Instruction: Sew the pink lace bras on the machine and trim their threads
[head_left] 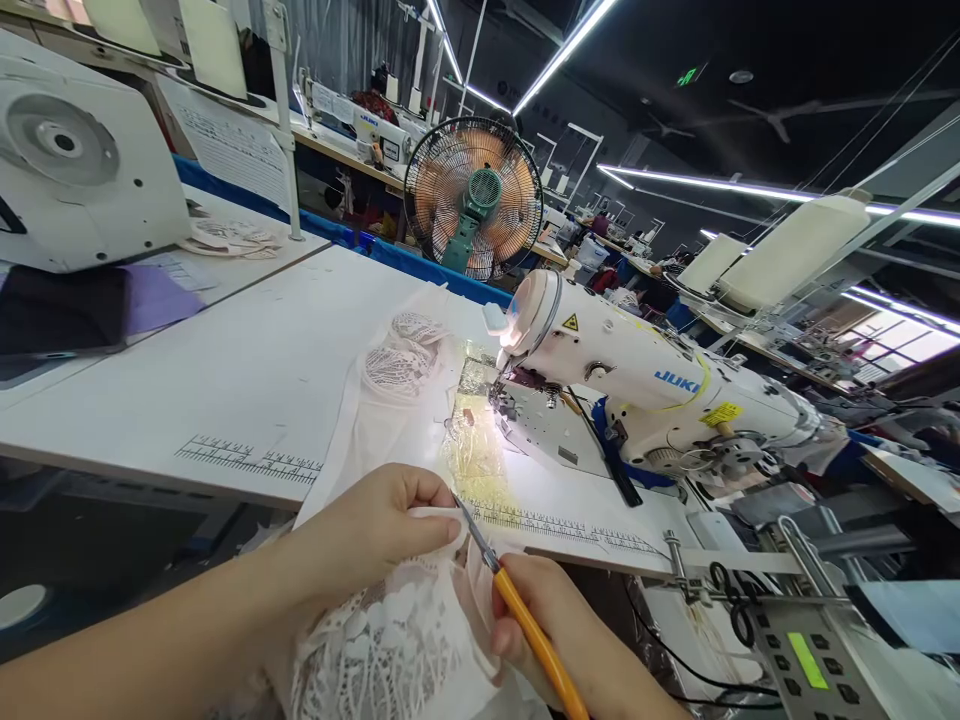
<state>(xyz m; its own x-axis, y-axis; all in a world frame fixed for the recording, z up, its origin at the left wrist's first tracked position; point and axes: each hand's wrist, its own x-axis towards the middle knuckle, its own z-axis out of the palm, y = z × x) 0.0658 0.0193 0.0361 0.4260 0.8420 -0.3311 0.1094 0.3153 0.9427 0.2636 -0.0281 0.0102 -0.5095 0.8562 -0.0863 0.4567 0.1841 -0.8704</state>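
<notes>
My left hand [409,515] is closed, pinching an edge of white lace fabric [397,640] between thumb and fingers at the table's front edge. My right hand [540,610] grips a slim orange-handled tool [536,635] with a pointed metal tip. That tip touches or nearly touches the cloth beside my left thumb; whether it is a seam ripper or small scissors I cannot tell. More of the sheer white fabric lies on the table behind, with two lace cups [401,360] showing. The lower part of the lace piece hangs toward my lap.
A white JUKI sewing machine [622,345] with its lamp lit stands to the right, a black stick [604,450] beside its bed. Printed rulers [555,522] run along the table's front edge. Behind stands a fan [476,200]; a control panel [810,650] sits at lower right.
</notes>
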